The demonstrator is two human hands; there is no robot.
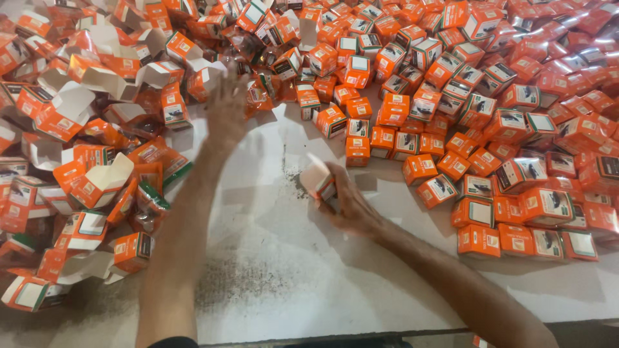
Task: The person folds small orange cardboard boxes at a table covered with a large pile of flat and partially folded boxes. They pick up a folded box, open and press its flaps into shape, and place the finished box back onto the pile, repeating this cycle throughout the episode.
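My right hand point(351, 205) rests on the white table point(271, 219) and grips a small orange and white carton point(318, 180), tilted, near the table's middle. My left hand point(227, 102) is stretched far forward to the edge of the heap of opened, empty orange cartons point(84, 109) at the left; it is blurred, and its fingers touch the boxes there. Whether it holds one is hidden. A big pile of closed orange cartons point(490, 129) lies to the right of my right hand.
Orange cartons cover the far and both side parts of the table. Dark specks point(245, 283) dust the white surface near me. The table's front edge point(335, 338) runs along the bottom.
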